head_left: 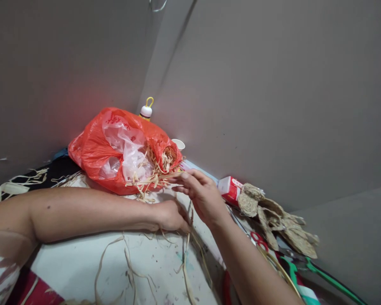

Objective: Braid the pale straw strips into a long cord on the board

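the pale strips (pixel 167 159) are bunched in a mouth of the red plastic bag (pixel 90 146), spill out at its near right side, and lie in loose strands across the white counter (pixel 79 264). the right hand (pixel 203 195) is at that spill, thumb and fingers nearly together at the end of a strip; i cannot tell whether they pinch it. the left hand (pixel 173 215) is low on the counter, fingers bent downward beside a long loose strand, and its grip is hidden too.

the strips look thin, flat and dry, so i would expect them to be nearly weightless, limp along their length and a bit papery, likely to split or snap if yanked. they cross one another and could snag. a strip is best taken by a free end, flat between thumb and forefinger, and eased out lengthwise. the bag looks soft and slippery and could slide along with a hard pull.
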Motion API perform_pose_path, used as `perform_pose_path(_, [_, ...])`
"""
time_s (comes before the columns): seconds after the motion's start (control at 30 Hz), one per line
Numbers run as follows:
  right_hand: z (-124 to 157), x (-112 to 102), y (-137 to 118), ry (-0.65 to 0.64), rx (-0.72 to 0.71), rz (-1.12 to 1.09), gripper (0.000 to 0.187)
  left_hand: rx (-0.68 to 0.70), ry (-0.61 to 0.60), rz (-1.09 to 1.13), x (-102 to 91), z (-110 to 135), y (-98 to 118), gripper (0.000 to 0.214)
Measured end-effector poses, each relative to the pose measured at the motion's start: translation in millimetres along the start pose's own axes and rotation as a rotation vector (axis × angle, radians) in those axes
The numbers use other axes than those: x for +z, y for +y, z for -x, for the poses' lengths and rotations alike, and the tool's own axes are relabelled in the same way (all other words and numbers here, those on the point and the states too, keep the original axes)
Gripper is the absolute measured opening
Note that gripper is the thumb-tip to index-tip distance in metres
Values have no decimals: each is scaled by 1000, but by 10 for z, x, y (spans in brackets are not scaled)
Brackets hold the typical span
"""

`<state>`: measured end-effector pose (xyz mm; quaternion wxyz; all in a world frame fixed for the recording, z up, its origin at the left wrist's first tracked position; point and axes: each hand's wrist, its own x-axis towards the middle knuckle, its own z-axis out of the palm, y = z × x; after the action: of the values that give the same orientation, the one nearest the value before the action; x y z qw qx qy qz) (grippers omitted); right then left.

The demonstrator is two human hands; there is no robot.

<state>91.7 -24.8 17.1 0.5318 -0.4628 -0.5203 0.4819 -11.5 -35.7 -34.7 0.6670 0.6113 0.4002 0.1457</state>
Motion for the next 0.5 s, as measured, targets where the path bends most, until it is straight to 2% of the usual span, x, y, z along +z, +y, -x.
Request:
perform_pose_path(0.1, [-135,70,66,48,-14,95,23,24,-4,2,12,-14,-10,4])
perform_pose_path(0.17, [-240,51,145,104,-32,126,32,11,-6,1,20,-22,-13,7])
perform_pose_path(0.23, [-336,19,228,96,-21,138,41,-16,-4,-6,23,-22,-10,11])
perform_pose_path(0.37, [-428,-32,284,65,-46,114,27,-57,-6,-10,11,-9,4,13])
perform_pose_path(0.5, [-292,-137,110,177,-187,70,21,-75,-7,-3,-1,5,22,13])
